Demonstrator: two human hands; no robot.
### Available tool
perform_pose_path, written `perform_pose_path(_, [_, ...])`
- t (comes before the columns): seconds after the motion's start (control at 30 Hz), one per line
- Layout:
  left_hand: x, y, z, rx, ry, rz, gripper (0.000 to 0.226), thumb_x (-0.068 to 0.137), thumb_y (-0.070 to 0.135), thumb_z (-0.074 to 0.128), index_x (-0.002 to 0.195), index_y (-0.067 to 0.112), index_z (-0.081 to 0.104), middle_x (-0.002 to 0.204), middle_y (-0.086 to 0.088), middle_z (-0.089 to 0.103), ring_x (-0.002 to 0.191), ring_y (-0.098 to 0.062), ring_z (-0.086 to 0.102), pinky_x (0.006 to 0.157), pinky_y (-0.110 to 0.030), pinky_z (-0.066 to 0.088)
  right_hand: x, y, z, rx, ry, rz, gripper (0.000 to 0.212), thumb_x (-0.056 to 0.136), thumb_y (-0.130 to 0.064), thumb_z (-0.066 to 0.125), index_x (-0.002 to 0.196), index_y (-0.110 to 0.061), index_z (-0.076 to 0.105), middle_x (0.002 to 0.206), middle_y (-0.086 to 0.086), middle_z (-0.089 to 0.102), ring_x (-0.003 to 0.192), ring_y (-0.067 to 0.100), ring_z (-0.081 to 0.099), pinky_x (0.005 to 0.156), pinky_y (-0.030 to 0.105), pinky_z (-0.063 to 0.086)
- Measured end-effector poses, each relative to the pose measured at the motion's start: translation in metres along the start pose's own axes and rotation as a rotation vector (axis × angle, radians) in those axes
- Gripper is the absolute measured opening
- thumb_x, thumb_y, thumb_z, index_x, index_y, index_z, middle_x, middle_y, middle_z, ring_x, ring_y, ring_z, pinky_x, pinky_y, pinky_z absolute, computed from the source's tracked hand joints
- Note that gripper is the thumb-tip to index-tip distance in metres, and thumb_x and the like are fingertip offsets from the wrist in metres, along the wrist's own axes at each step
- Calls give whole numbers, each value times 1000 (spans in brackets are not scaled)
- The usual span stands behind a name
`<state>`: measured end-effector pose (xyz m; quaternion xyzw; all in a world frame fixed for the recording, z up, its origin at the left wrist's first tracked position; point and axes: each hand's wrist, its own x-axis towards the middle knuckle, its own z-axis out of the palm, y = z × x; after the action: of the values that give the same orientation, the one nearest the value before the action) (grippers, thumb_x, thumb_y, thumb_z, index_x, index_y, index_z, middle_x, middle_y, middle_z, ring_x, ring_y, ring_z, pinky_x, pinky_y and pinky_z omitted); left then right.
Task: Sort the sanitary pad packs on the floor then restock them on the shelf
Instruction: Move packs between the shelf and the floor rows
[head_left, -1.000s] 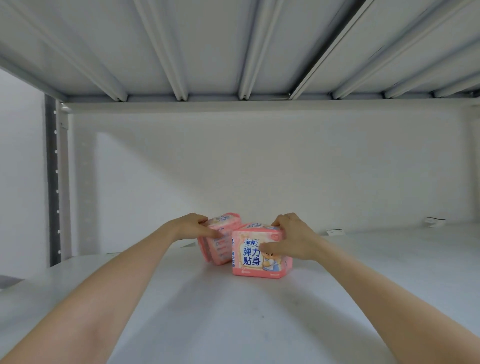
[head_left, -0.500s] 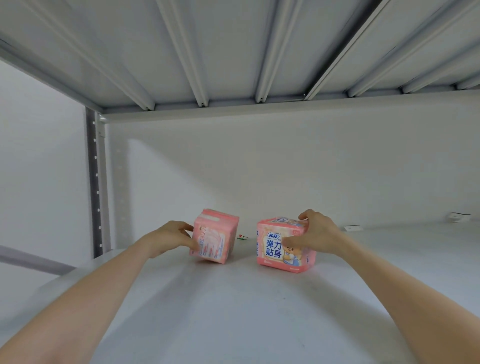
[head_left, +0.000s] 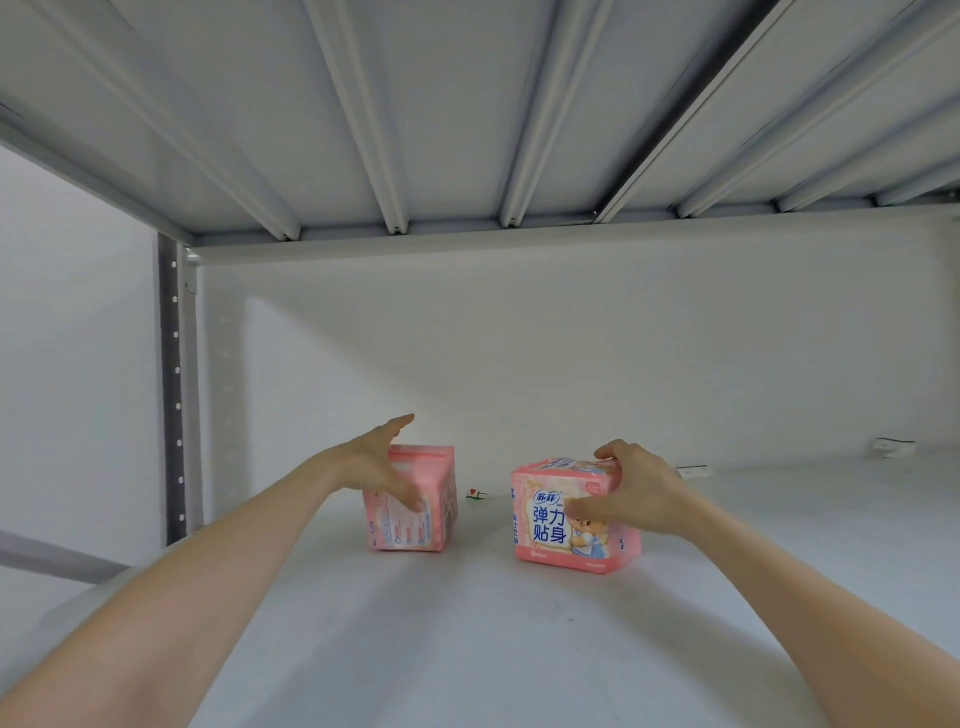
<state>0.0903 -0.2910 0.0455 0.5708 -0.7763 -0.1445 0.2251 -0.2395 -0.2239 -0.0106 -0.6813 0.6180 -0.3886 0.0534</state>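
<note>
Two bare forearms reach over the white shelf (head_left: 467, 649). The right hand (head_left: 636, 493) has its grip clenched around the right pink pack (head_left: 566, 525), thumb on the printed front, fingers over the top. The left hand (head_left: 379, 462) is released, fingers spread, thumb touching the left pink pack (head_left: 415, 504). Both packs stand upright, apart. Between them, farther back, lies a small scrap (head_left: 476, 494); beyond is the white wall (head_left: 571, 338).

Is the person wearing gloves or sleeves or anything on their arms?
No. Both arms are bare as far up as the picture shows, with no sleeves. The left hand and right hand have no gloves, and I see no rings, watch or bracelets on them.
</note>
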Motion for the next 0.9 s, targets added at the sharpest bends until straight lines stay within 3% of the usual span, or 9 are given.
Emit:
perform_pose_path(0.13, [19, 16, 0, 241, -107, -15, 131, 52, 38, 94, 152, 41, 9, 158, 9, 23, 139, -15, 34, 99, -30, 45, 4, 3, -3, 8, -38, -22, 94, 58, -54, 84, 136, -20, 44, 122, -3, 53, 107, 15, 53, 84, 26, 45])
perform_pose_path(0.2, [24, 19, 4, 326, -123, -14, 126, 50, 44, 92, 150, 41, 16, 153, 14, 31, 133, -11, 41, 88, -25, 47, 5, 4, -5, 5, -53, -26, 94, 59, -53, 84, 137, -20, 43, 124, -3, 52, 110, 15, 52, 88, 27, 45])
perform_pose_path(0.37, [11, 16, 1, 339, -62, 13, 102, 48, 50, 88, 137, 39, 39, 124, 19, 51, 108, -6, 57, 71, -21, 49, 5, 4, -12, 14, -97, -10, 100, 62, -47, 85, 143, -15, 38, 133, 0, 51, 116, 16, 51, 91, 24, 42])
perform_pose_path(0.5, [-12, 9, -8, 148, -12, 16, 80, 49, 40, 90, 118, 33, 50, 108, 10, 66, 88, -9, 69, 63, -25, 55, 0, 0, -17, 20, -95, 34, 102, 63, -44, 86, 145, -9, 36, 139, 3, 48, 123, 19, 49, 94, 28, 45])
perform_pose_path(0.63, [-44, 12, -11, -116, 56, 23, 78, 47, 37, 90, 115, 30, 53, 107, 5, 69, 84, -11, 72, 76, -31, 59, -10, -3, -23, 67, -93, 88, 98, 61, -40, 87, 141, -7, 40, 124, 0, 53, 102, 18, 56, 68, 26, 51])
perform_pose_path(0.8, [-91, 27, -3, -309, 132, 24, 78, 44, 41, 89, 113, 25, 57, 108, 0, 70, 89, -18, 73, 85, -41, 58, -31, -5, -33, 95, -77, 110, 63, 54, -37, 87, 103, -8, 61, 99, 5, 68, 77, 15, 65, 57, 29, 55])
perform_pose_path(0.9, [-122, 43, 8, -441, 205, 33, 84, 42, 39, 88, 117, 20, 56, 109, -4, 71, 92, -21, 72, 86, -44, 57, -53, -3, -43, 147, -40, 63, 62, 53, -40, 88, 98, -10, 58, 101, 3, 67, 83, 16, 64, 63, 28, 52])
